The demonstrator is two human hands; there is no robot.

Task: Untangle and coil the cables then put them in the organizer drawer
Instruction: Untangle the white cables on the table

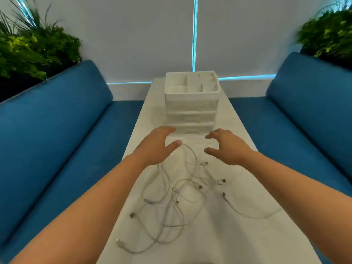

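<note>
A white organizer (pixel 191 103) with stacked drawers and an open divided top stands at the far middle of the narrow white table (pixel 247 235). Its bottom drawer (pixel 192 141) looks pulled out toward me. A tangle of white cables (pixel 177 199) with USB plugs lies on the table in front of it, and one cable (pixel 245 210) lies apart on the right. My left hand (pixel 158 147) hovers at the drawer's left side and my right hand (pixel 228 147) at its right side, both with fingers spread and holding nothing.
Blue sofas (pixel 57 134) flank the table on both sides. Green plants (pixel 34 46) stand behind each sofa back. A white wall with light-blue glowing strips (pixel 194 35) closes the far end.
</note>
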